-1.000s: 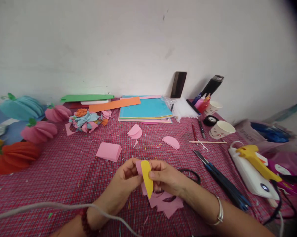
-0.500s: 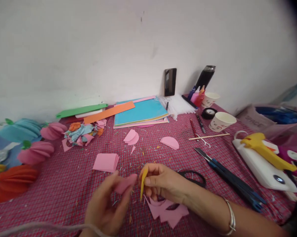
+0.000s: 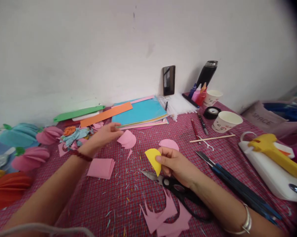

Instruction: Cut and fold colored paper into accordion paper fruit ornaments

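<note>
Holds a yellow half-disc (image 3: 153,159) in the right hand (image 3: 174,163), clamped at the rounded edge between the thumb in front and the fingers behind. Shows a plain, bright yellow face, with a clean curve toward the hand and a straight edge facing lower left, down to a pointed lower corner. Keeps to the middle of the view, by the blades of the black-handled scissors (image 3: 173,186).

Has the left hand (image 3: 106,134) stretched out, thumb and fingers apart, right by the pink half-discs (image 3: 127,139); cannot tell touch from near contact. Fans out there in overlapping pale pink layers, rounded at the right, stepped along the lower left. Shows a single pink half-disc (image 3: 169,144) beyond the right hand, partly hidden, and jagged pink offcuts (image 3: 154,221) below the scissors on the checked tablecloth (image 3: 89,204).
</note>
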A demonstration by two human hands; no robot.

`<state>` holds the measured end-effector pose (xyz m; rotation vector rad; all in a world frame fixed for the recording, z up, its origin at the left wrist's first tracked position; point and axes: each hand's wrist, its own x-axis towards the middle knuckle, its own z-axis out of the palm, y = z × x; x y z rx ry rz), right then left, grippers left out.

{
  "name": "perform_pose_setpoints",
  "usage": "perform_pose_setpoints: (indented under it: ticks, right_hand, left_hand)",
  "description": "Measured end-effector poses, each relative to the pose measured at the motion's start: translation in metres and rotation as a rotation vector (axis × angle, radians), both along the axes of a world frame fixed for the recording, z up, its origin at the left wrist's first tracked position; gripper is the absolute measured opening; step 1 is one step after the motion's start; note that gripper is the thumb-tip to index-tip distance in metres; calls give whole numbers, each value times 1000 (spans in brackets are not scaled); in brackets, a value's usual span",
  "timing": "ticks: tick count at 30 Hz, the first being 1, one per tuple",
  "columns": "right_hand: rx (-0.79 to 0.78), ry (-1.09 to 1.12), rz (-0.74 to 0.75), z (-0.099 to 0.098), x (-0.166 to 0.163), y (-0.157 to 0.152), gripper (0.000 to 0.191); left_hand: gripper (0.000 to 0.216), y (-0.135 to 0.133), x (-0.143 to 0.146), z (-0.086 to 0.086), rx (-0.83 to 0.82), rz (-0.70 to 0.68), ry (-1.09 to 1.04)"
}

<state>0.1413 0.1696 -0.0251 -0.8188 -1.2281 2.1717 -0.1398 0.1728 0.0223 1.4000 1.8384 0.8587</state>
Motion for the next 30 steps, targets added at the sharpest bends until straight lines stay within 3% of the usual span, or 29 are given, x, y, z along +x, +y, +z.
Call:
perform_pose_setpoints:
  ticks: [2,6,10,14,18,24,27,30]
  right_hand:
    - [14,-14,27,2,1,1,34]
    - [21,-38,101,5,3,-3,35]
    - [118,-130,162,1,1,-8,30]
    - [176,-187,160,-4,-3,-9,28]
    - [185,-222,147,-4,-4,-10,30]
    - [194,-224,136,-7,-4,-9,29]
    - [210,-226,135,-9,-6,-8,27]
    - [242,-230,150,-9,-8,-8,27]
  left_hand:
    - [37,-14,-15,12,66,-14,153]
    - [40,-63,-41,24,-108,-223,282]
    - [74,-111,-41,7,-113,-453,583]
    - [81,-131,-27,-9,-55,-489,757]
    - [76,-132,-22,-13,-82,-465,765]
    - [72,-129,-33,-9,-71,-464,608]
    - [64,-112,-31,-3,-60,-440,510]
    - [53,-77,-19,-2,17,-325,484]
